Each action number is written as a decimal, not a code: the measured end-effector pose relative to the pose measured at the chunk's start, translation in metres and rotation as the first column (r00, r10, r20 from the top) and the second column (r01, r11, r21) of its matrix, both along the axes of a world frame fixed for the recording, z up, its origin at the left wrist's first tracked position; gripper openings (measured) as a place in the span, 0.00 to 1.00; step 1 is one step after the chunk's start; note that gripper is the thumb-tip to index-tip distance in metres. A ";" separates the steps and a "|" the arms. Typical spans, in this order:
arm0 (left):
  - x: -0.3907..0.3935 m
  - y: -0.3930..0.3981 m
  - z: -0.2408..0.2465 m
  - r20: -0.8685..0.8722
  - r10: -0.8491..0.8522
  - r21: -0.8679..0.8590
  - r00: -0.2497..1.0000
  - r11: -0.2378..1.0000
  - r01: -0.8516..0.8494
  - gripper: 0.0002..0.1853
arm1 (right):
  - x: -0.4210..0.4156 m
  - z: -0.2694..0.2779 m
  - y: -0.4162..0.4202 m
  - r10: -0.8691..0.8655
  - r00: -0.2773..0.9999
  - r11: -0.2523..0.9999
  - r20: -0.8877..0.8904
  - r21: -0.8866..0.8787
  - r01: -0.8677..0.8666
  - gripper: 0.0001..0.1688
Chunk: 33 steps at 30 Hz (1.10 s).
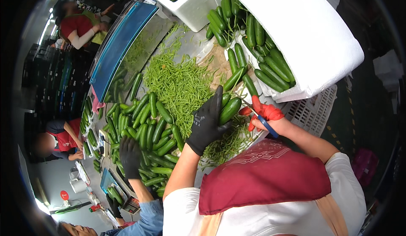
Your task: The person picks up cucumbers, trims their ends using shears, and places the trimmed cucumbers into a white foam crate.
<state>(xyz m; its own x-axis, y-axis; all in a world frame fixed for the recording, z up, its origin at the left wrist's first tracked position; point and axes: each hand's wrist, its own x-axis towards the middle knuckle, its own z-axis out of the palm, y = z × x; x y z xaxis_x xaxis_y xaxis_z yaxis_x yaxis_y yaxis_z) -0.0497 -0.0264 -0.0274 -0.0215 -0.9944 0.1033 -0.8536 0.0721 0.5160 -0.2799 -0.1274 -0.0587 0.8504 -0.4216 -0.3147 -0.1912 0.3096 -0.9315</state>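
My left hand (207, 121), in a black glove, holds a cucumber (230, 110) and part of a second one just behind it. My right hand (266, 112), with red coverings on its fingers, grips scissors with blue handles (267, 125); their blades point at the stem ends beside the held cucumbers. Cut green stems (179, 87) form a large heap beyond my left hand, and more stems (226, 147) lie below it. At the upper right, a tipped white foam box (320, 45) has cucumbers with stems (272, 68) at its mouth.
A big pile of cucumbers (152, 134) lies to the left, where a co-worker's black-gloved hand (129, 156) rests. Behind it stands a blue-edged metal panel (127, 42). Another foam box (193, 9) holds cucumbers. A scale (131, 204) is at the lower left. Other people stand farther off.
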 end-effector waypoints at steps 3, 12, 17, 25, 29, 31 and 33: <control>0.000 0.009 0.001 0.018 0.009 0.014 1.000 1.000 -0.009 0.57 | -0.005 0.010 0.000 0.007 0.997 0.996 -0.081 0.089 0.000 0.19; -0.015 0.022 0.010 -0.019 -0.050 0.135 0.999 0.990 0.052 0.58 | -0.009 0.003 0.005 0.088 0.984 0.995 -0.157 -0.039 -0.095 0.19; -0.007 0.035 0.005 0.045 -0.063 0.163 0.997 0.985 0.055 0.59 | 0.000 0.014 0.002 0.128 0.975 0.984 -0.181 0.148 -0.102 0.17; -0.005 0.042 0.010 -0.108 -0.073 0.152 0.991 0.984 0.089 0.57 | 0.005 -0.031 0.001 0.184 0.983 0.977 0.000 -0.106 -0.183 0.21; -0.001 0.047 0.008 -0.208 0.002 0.160 0.978 0.987 0.032 0.56 | 0.011 -0.006 0.002 0.158 0.983 0.987 -0.097 0.040 -0.155 0.19; 0.011 0.053 0.006 -0.172 0.111 0.121 0.979 0.988 -0.091 0.55 | 0.012 -0.007 -0.001 0.135 0.981 0.980 -0.138 0.168 -0.111 0.18; 0.047 0.080 0.001 0.033 0.385 0.024 0.922 0.922 -0.386 0.42 | 0.008 -0.010 -0.003 0.075 0.991 0.983 -0.114 0.176 -0.054 0.17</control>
